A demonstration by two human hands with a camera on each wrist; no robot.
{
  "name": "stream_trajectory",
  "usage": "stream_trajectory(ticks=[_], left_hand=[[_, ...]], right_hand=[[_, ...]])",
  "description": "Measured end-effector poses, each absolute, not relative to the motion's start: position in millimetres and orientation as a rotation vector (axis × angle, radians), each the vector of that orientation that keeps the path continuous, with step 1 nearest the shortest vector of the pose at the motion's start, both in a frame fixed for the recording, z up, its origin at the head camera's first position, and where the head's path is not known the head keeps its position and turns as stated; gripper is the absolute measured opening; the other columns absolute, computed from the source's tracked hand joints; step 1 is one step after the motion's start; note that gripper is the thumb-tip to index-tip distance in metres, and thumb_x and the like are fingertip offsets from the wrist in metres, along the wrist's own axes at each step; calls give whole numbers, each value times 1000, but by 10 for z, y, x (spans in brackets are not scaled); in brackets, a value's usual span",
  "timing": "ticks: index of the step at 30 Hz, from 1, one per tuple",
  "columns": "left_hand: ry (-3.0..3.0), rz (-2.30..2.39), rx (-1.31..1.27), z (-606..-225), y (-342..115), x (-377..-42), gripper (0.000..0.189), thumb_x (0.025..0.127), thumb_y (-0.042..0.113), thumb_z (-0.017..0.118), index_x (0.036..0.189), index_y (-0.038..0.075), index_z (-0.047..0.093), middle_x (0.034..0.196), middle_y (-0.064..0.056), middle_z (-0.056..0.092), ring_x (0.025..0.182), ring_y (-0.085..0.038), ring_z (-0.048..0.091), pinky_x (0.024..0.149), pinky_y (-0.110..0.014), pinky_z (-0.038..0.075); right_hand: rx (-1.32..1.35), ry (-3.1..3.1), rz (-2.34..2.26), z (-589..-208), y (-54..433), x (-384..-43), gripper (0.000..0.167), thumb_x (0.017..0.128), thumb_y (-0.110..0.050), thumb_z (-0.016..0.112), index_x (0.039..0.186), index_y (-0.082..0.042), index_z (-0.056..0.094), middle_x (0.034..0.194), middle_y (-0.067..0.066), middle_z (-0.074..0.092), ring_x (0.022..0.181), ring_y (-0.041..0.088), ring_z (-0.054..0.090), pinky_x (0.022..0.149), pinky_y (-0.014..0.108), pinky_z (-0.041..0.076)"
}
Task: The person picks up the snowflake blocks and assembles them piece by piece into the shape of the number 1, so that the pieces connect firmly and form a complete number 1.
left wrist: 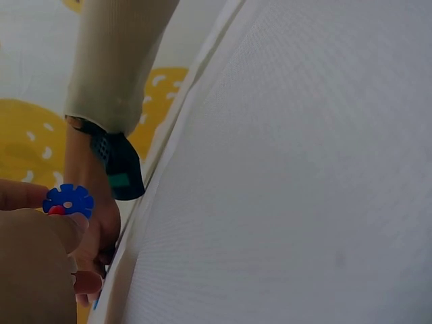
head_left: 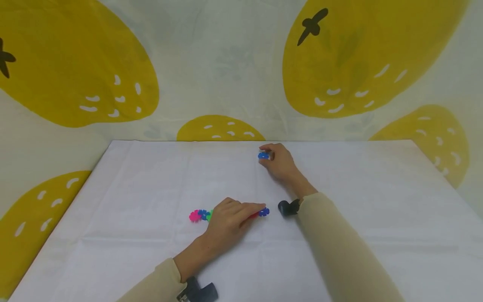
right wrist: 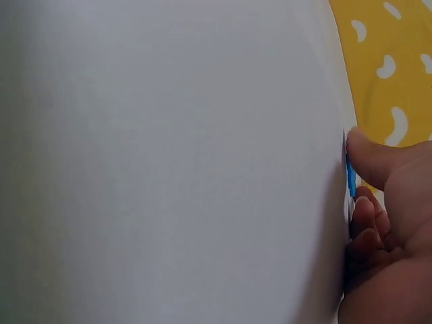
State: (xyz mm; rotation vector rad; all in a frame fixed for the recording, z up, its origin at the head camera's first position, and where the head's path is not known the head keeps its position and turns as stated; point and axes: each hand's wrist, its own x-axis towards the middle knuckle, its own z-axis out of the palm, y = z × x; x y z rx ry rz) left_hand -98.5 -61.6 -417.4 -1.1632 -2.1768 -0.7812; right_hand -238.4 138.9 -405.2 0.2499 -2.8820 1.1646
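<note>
A chain of notched plastic snowflake discs lies under my left hand (head_left: 230, 218), which grips it between thumb and fingers. At its left end show a pink disc (head_left: 195, 216), a blue disc (head_left: 204, 214) and a bit of green; the middle is hidden by the hand. Red and a dark blue disc (head_left: 264, 212) stick out on the right, the latter seen face-on in the left wrist view (left wrist: 69, 200). Near the table's far edge, my right hand (head_left: 279, 161) pinches a lighter blue disc (head_left: 263, 155) between thumb and fingers. The right wrist view shows this disc (right wrist: 351, 177) edge-on.
A white cloth covers the table (head_left: 143, 180), with faint creases across it. Behind it hangs a pale backdrop (head_left: 219, 63) with large yellow fruit shapes. Black wrist cameras sit on the left wrist (head_left: 201, 291) and the right wrist (head_left: 288, 208), below cream sleeves.
</note>
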Motion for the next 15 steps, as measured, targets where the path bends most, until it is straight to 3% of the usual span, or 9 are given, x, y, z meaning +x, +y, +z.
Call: stream_trajectory(ticks=[12, 15], left_hand=[[-2176, -799, -1156, -4165, -612, -987, 41, 77, 12, 81, 115, 16, 69, 102, 7, 71, 81, -7, 65, 75, -18, 46], [-2180, -798, -1153, -4159, -615, -985, 42, 76, 12, 81, 116, 17, 69, 102, 7, 71, 82, -7, 66, 75, -18, 46]], right_hand=[[206, -3003, 1119, -3995, 1421, -2407, 37, 92, -14, 64, 128, -9, 61, 109, 14, 53, 97, 28, 48, 88, 40, 42], [207, -2989, 1128, -3976, 1428, -2402, 34, 91, -14, 66, 125, -11, 64, 104, 14, 54, 95, 27, 48, 85, 39, 42]])
